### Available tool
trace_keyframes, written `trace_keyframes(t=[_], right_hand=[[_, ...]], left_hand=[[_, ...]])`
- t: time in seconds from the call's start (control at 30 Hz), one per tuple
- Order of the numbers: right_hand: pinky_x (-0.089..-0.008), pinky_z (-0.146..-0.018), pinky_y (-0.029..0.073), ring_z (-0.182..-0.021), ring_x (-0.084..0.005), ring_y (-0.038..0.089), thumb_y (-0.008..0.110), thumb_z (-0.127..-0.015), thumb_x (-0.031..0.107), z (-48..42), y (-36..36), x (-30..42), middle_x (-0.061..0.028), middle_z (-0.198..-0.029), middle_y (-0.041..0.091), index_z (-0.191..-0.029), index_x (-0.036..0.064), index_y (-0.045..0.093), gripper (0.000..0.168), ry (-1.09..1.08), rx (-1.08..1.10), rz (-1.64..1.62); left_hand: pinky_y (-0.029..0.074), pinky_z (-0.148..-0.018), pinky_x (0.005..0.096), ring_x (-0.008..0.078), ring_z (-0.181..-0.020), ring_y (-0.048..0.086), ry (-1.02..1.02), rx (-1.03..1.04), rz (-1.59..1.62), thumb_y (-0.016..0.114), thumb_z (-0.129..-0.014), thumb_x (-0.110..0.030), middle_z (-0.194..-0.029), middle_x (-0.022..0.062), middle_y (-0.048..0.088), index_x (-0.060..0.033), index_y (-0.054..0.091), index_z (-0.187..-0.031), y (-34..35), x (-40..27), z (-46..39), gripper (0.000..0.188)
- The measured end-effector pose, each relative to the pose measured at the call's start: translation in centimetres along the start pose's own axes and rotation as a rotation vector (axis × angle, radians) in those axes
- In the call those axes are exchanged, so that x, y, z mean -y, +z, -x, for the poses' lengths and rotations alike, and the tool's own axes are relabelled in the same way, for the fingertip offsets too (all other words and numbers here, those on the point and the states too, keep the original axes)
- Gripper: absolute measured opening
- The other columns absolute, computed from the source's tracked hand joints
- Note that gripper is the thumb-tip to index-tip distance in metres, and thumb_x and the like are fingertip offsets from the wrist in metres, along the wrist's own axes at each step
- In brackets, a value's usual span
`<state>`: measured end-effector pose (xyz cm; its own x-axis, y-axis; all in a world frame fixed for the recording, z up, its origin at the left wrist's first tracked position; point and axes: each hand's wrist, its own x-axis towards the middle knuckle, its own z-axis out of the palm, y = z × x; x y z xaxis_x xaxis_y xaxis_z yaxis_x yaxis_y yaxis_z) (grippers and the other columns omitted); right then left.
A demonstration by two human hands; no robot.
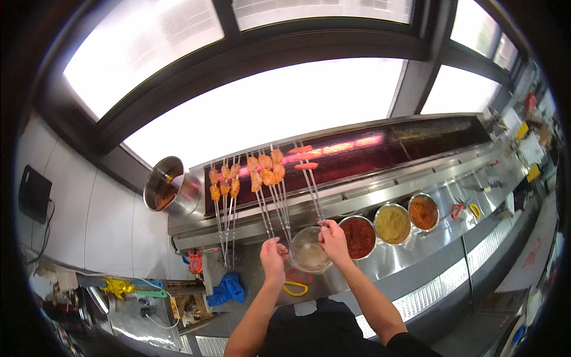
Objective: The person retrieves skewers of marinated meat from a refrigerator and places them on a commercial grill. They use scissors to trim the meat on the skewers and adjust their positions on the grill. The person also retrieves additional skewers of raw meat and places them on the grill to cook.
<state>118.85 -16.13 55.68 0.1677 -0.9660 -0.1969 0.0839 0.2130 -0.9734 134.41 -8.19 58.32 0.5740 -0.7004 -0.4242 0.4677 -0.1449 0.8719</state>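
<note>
Several metal skewers lie across a long grill point(348, 167) with a glowing red stretch. My left hand point(273, 256) grips the handle end of a double skewer with seasoned meat pieces point(255, 174). Between my hands, more meat skewers point(272, 172) rest with their handles over a clear round container point(311, 252) of pale contents. My right hand point(329, 236) holds the end of a double skewer carrying reddish sausage-like pieces point(306, 157). At the grill's left end, another group of meat skewers point(224, 180) lies untouched by either hand.
Bowls of dark red seasoning point(357, 236), yellowish powder point(392, 224) and orange powder point(424, 212) line the steel counter. Scissors lie at right point(466, 209) and below the container point(296, 288). A steel pot point(171, 187) stands left of the grill, and a blue cloth point(226, 290) lies nearer me.
</note>
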Motion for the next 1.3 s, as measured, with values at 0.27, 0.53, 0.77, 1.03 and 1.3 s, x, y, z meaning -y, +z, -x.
trace_keyframes(t=[0.27, 0.53, 0.77, 1.03, 1.3], right_hand=[[-0.044, -0.085, 0.046, -0.097, -0.0373, 0.055, 0.064, -0.076, 0.01, 16.7, -3.2, 4.9, -0.0205, -0.109, 0.056, -0.118, 0.002, 0.053, 0.044, -0.608, -0.43, 0.761], [-0.0541, -0.107, 0.027, -0.128, -0.0332, 0.042, 0.055, -0.085, 0.035, 43.0, -11.6, -1.9, -0.0183, -0.135, 0.046, -0.132, 0.007, 0.048, 0.055, -0.082, -0.962, 1.009], [-0.0418, -0.093, 0.044, -0.106, -0.0349, 0.056, 0.063, -0.083, 0.027, 63.6, -17.8, -16.6, -0.0211, -0.112, 0.059, -0.119, -0.001, 0.055, 0.046, 0.336, -1.893, 0.281], [-0.0426, -0.08, 0.047, -0.094, -0.0367, 0.057, 0.067, -0.079, 0.016, 96.8, -46.4, -16.4, -0.0215, -0.101, 0.057, -0.108, -0.004, 0.054, 0.037, 0.335, -2.407, 0.84], [-0.046, -0.079, 0.051, -0.092, -0.0416, 0.057, 0.059, -0.083, 0.01, 108.7, -73.3, -25.8, -0.0219, -0.1, 0.057, -0.105, -0.005, 0.048, 0.029, 1.142, -2.113, 0.802]], left_hand=[[0.045, -0.079, 0.0273, 0.016, -0.094, 0.058, -0.375, 0.652, -0.207, 0.027, -0.101, -0.045, -0.111, 0.0117, 0.061, -0.0018, 0.054, -0.119, -6.5, 8.5, 9.0, 0.054], [0.016, -0.115, 0.0432, 0.0279, -0.141, 0.023, -1.203, 1.74, -0.27, 0.021, -0.097, -0.059, -0.154, 0.0155, 0.02, 0.0016, 0.017, -0.147, 1.5, 11.2, 30.6, 0.079], [0.04, -0.096, 0.0322, 0.0225, -0.112, 0.056, -0.398, 2.618, -0.724, 0.029, -0.101, -0.036, -0.105, 0.016, 0.066, 0.006, 0.067, -0.104, 1.7, 17.4, 44.7, 0.056], [0.051, -0.083, 0.0309, 0.0198, -0.098, 0.063, -0.047, 2.652, -1.124, 0.066, -0.082, -0.002, -0.113, 0.0115, 0.06, -0.0041, 0.054, -0.126, 1.7, 35.9, 59.9, 0.045], [0.049, -0.083, 0.0281, 0.0147, -0.093, 0.062, -0.217, 2.179, -1.542, 0.059, -0.093, -0.012, -0.101, 0.0084, 0.067, -0.0009, 0.061, -0.114, 3.5, 37.8, 73.3, 0.024]])
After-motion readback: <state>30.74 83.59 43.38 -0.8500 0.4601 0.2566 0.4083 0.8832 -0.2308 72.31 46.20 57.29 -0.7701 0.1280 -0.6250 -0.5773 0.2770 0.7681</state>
